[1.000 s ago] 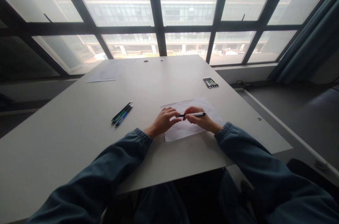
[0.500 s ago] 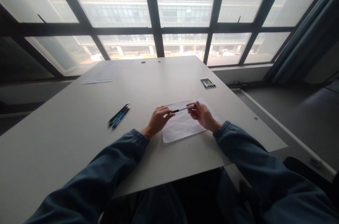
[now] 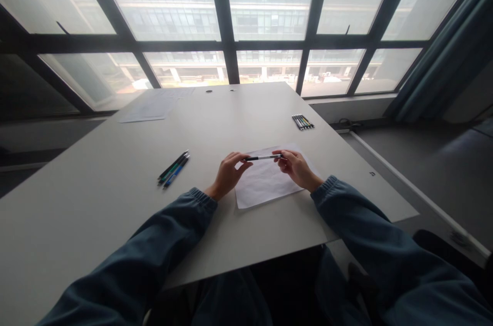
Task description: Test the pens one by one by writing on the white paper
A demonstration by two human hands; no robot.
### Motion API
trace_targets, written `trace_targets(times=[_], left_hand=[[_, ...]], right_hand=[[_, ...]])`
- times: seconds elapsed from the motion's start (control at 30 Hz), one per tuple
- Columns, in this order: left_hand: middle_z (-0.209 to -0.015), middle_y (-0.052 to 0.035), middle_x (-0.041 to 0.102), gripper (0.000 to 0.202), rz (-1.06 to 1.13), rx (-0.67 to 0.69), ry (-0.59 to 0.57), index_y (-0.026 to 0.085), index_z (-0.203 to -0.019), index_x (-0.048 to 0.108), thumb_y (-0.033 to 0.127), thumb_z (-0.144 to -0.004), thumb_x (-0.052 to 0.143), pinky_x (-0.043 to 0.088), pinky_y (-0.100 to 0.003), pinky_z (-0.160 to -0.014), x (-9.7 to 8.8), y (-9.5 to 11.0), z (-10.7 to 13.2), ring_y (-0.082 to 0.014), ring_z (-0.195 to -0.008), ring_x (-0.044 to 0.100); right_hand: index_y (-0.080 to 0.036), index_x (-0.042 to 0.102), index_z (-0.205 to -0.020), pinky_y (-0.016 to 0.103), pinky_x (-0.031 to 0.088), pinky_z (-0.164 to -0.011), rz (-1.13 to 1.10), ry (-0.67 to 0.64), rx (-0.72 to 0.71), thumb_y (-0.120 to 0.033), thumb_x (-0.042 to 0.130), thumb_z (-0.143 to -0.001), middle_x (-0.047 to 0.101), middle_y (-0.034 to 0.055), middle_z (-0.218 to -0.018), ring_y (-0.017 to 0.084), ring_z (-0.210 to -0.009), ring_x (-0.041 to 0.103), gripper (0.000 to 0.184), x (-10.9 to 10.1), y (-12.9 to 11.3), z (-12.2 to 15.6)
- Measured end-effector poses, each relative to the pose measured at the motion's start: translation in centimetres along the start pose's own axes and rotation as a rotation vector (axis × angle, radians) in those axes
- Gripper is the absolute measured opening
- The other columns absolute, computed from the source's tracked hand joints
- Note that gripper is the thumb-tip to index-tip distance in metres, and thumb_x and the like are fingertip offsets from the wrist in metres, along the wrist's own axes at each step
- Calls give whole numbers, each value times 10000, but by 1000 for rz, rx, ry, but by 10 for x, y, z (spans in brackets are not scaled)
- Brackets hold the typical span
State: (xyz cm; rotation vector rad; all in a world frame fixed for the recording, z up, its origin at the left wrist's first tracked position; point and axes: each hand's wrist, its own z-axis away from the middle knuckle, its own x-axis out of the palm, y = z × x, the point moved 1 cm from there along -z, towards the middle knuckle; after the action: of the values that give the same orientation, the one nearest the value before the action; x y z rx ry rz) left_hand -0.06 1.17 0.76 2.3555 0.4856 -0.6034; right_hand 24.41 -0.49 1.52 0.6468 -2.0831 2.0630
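A black-and-white pen (image 3: 263, 157) is held nearly level between my two hands, above a sheet of white paper (image 3: 264, 185) on the table. My left hand (image 3: 229, 174) pinches its black end between thumb and fingers. At the other end, my right hand (image 3: 296, 168) grips the pen with its fingertips, partly covering that end. Beyond my left hand, to its left, lie several pens (image 3: 173, 169) side by side, in black, green and blue.
The white table (image 3: 231, 120) reaches to the windows. A row of several pens (image 3: 303, 121) lies near its right edge. Further sheets of paper (image 3: 148, 109) rest at the far left. A blue curtain (image 3: 435, 69) hangs at right.
The pen has turned from a slant to nearly level. My left hand's fingers have risen slightly, and my right hand's fingertips have lowered a little.
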Motion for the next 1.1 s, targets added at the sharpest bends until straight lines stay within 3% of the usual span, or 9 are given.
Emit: trace_targets(times=[0.27, 0.37, 0.5, 0.7, 0.93, 1.1], left_hand=[[-853, -42, 737, 191, 55, -114, 72, 218, -989, 738, 357, -958, 610, 523, -326, -751, -2, 3, -3, -182, -799, 650], [-889, -45, 744, 178, 39, -149, 130, 215, -997, 740, 350, -928, 647, 534, -320, -737, -4, 2, -4, -184, -812, 661], [-924, -53, 741, 156, -11, -157, 191, 206, -987, 737, 320, -894, 684, 539, -322, -722, -6, 0, -4, -183, -807, 660], [-948, -58, 742, 150, -35, -109, 161, 215, -970, 724, 337, -924, 651, 529, -337, -728, -6, -2, -3, -203, -893, 650], [-948, -54, 735, 135, -42, -99, 135, 217, -973, 717, 317, -942, 632, 526, -360, -810, -6, -3, -3, -206, -920, 636], [-960, -57, 738, 153, -8, -103, 147, 215, -968, 720, 335, -945, 628, 529, -359, -818, -7, -5, -3, -207, -931, 654]], right_hand=[[-168, 748, -1059, 218, 259, -464, 144, 37, -64, -426, 687, -803, 692, 60, -818, 88, -567, 425, 369, -1, 3, -2], [-167, 753, -992, 221, 285, -466, 240, 75, -124, -409, 736, -770, 662, 29, -757, 88, -559, 433, 329, -4, 7, -4], [-159, 764, -925, 244, 373, -520, 446, 132, -222, -403, 754, -771, 682, 40, -757, 118, -608, 512, 289, -9, 9, -6], [-173, 779, -968, 318, 491, -658, 722, 77, -333, -398, 728, -812, 743, 73, -827, 185, -704, 620, 279, -12, 9, -7], [-197, 794, -912, 331, 520, -746, 809, -23, -283, -220, 680, -811, 770, 58, -819, 210, -763, 692, 154, -16, 7, -6], [-178, 780, -802, 301, 464, -637, 941, 27, -264, -247, 686, -814, 748, 57, -728, 196, -669, 655, 118, -11, 5, -2]])
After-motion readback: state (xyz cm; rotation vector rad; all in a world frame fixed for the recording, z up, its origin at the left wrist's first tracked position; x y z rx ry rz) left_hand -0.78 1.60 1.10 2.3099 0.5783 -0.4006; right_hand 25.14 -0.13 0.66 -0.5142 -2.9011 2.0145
